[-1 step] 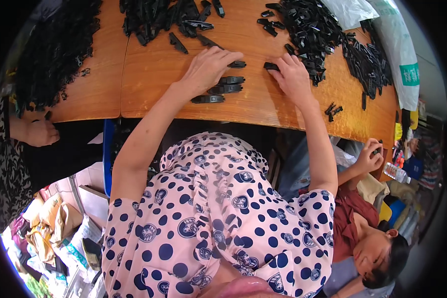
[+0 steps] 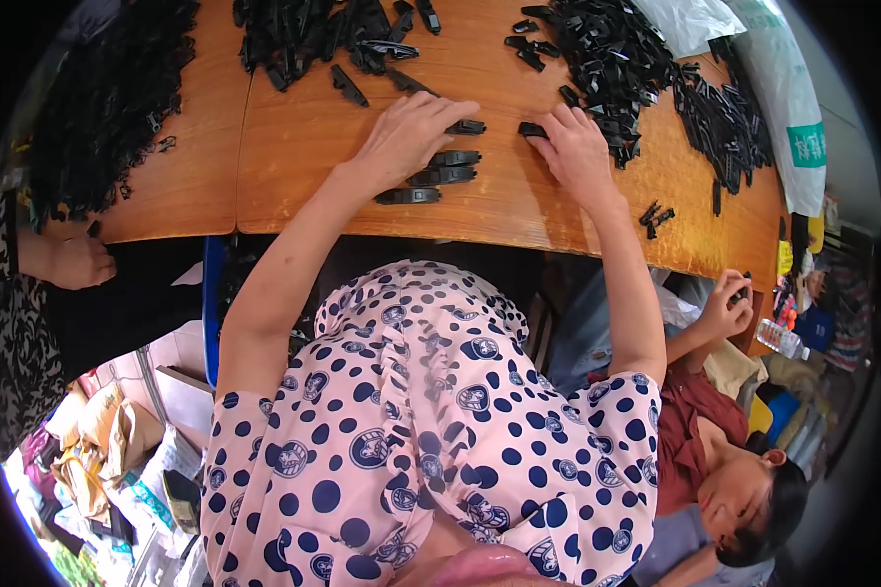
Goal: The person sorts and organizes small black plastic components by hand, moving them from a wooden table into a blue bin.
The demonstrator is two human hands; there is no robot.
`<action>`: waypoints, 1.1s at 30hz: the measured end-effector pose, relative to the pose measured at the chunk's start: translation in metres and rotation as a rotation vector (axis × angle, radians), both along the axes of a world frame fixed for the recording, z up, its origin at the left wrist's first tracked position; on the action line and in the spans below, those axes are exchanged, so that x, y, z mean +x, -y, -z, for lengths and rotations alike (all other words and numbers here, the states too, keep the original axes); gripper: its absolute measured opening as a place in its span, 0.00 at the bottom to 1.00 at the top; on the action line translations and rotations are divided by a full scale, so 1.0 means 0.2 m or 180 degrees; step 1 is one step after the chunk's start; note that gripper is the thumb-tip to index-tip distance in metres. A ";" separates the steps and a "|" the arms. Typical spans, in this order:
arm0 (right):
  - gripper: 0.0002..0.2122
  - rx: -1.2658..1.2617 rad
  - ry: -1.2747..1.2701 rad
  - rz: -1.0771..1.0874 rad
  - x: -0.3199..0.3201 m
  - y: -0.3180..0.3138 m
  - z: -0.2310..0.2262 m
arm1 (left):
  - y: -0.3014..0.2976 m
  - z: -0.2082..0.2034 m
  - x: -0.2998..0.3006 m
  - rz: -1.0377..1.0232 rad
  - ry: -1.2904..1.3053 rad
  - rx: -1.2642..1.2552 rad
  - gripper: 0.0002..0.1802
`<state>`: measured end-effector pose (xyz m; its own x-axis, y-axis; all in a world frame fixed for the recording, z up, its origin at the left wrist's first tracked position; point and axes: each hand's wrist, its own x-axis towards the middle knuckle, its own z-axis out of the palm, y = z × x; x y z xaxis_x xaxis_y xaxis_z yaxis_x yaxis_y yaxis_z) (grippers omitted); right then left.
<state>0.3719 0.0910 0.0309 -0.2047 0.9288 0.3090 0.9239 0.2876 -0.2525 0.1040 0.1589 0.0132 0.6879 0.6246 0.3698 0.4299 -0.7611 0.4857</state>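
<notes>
My left hand (image 2: 406,137) is closed, its fingertips on a long black plastic part (image 2: 469,127) near the table's middle. Most of that part's left end is hidden behind the fingers. To the right, my right hand (image 2: 575,145) pinches a small black plastic piece (image 2: 533,130) between thumb and fingers. A gap of bare wood separates the two pieces. Just below my left hand lie several similar black plastic parts (image 2: 442,175), roughly side by side. The one nearest me (image 2: 408,197) lies close to the table's front edge.
Piles of black parts cover the wooden table (image 2: 313,147): a heap (image 2: 308,34) beyond my left hand, a heap (image 2: 612,68) beyond my right, thin strips (image 2: 719,127) farther right. Two co-workers sit close: a hand (image 2: 80,260) at left, another hand (image 2: 729,305) at right.
</notes>
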 end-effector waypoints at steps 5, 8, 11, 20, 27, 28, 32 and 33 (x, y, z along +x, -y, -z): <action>0.10 0.0049 0.0329 -0.0100 0.00 -0.01 -0.02 | 0.02 0.05 -0.05 -0.0442 0.0045 0.0050 0.18; 0.11 -0.0511 -0.0954 0.0065 -0.11 -0.04 0.00 | 0.00 0.09 -0.06 -0.0421 0.0013 -0.0058 0.12; 0.11 -0.0511 -0.1250 -0.0105 -0.17 -0.07 0.02 | -0.02 0.09 -0.05 -0.0366 0.0238 -0.0202 0.09; 0.09 -0.0306 -0.0571 -0.0824 -0.13 -0.11 0.01 | -0.03 0.11 -0.05 -0.0283 0.0194 -0.0256 0.10; 0.11 -0.0314 -0.0525 -0.0811 -0.22 -0.17 0.04 | -0.04 0.12 -0.05 -0.0268 0.0251 -0.0243 0.10; 0.10 -0.0431 -0.0493 -0.0865 -0.20 -0.17 0.03 | -0.04 0.12 -0.05 -0.0300 0.0199 -0.0249 0.10; 0.11 -0.0031 -0.0080 -0.0285 -0.01 -0.22 -0.05 | -0.02 0.08 -0.06 -0.0356 0.0116 -0.0183 0.09; 0.13 0.0012 0.0347 -0.0103 0.05 -0.21 -0.11 | -0.02 0.09 -0.06 -0.0667 0.0399 -0.0568 0.10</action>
